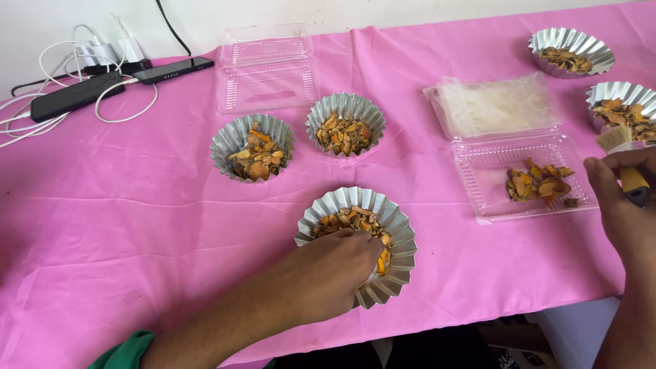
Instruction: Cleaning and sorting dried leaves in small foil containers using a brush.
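Nearest the front edge of the desk (137,225), which is covered in pink cloth, stands a fluted foil cup (400,236) holding dried orange-yellow pieces (348,220). The left hand (328,273) reaches in from the lower left, its forearm running diagonally up toward the cup, and lies over the cup's near rim. Its fingers (365,246) are curled down together into the pieces, touching them; whether they have pinched any is hidden under the knuckles. The pieces lie directly under and just beyond the fingertips, toward the far side of the cup, so the left hand is by far the nearer one to this cup.

At the right edge of the desk the right hand (618,205) is raised, its fingers closed around the yellow-and-black handle of a small brush (625,160), bristles pointing up and away toward the far edge. The brush's long axis runs roughly near to far, tilted slightly left. Just left of it lies an open clear plastic clamshell tray (492,198) with a small heap of the same pieces in its right half, well apart from the left hand.

Farther back, near the middle of the desk, two more filled foil cups (253,147) stand side by side. Behind them is an empty clear tray (266,68); two further cups sit at the far right corner. Phones and white cables (75,96) lie at the far left corner.
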